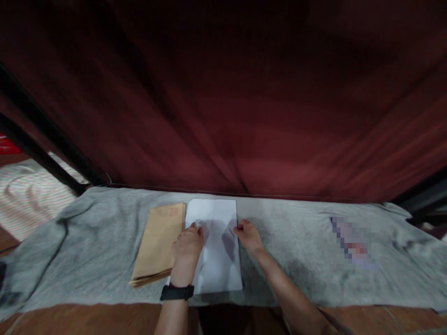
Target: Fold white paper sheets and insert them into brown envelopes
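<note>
A stack of white paper (218, 260) lies on the grey cloth in front of me. At its right edge, my right hand (248, 236) is closed, thumb and fingers pinched on the paper. My left hand (188, 243), with a black band (177, 292) on the wrist, is over the left side of the stack. Its fingers are curled closed, and whatever lies between them is hidden. Just left of the paper is a pile of brown envelopes (159, 244) with small red marks near the top, partly covered by my left hand.
Grey cloth (289, 251) covers the long work surface. A blurred-out flat item (352, 242) lies on it at the right. Behind hangs a dark red curtain (223, 116), with dark bars (42, 135) at the left. Striped fabric (35, 195) lies beyond them.
</note>
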A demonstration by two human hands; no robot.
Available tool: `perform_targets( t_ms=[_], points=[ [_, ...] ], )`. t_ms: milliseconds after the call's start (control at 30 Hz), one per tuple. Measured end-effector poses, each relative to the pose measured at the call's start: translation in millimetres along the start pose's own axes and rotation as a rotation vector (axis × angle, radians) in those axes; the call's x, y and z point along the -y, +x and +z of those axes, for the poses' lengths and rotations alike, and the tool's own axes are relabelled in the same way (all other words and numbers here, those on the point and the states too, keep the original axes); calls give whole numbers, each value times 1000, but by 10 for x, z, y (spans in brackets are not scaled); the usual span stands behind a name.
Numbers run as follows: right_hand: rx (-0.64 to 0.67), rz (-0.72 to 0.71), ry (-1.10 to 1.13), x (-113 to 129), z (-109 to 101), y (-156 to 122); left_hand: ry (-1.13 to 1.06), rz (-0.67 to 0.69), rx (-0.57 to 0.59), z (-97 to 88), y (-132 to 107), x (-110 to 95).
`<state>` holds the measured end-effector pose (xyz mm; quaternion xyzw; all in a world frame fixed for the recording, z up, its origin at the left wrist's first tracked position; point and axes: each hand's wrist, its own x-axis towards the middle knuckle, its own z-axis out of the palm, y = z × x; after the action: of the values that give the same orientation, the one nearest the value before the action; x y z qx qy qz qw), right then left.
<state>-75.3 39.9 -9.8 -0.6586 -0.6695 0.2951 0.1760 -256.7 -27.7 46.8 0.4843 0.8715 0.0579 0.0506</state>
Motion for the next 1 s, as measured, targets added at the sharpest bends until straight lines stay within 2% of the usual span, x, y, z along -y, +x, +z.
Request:
perform_targets(
  t_ms=[133,300,567,700,867,1000],
  points=[
    [-29,22,117,-12,3,13,-34,18,-28,67,14,31],
    [-23,55,7,92,2,-27,-39,53,-70,168,20,54],
    [-111,-103,-143,204,-93,-135,4,60,-107,249,49,56],
    [-100,-135,-220,262,-96,-184,8,66,-95,239,41,29],
    [-18,-189,-137,267,-47,-199,-13,69,-67,250,30,21],
    [-26,-111,-60,218,12,-157,-40,88,-101,241,6,30]
  ],
)
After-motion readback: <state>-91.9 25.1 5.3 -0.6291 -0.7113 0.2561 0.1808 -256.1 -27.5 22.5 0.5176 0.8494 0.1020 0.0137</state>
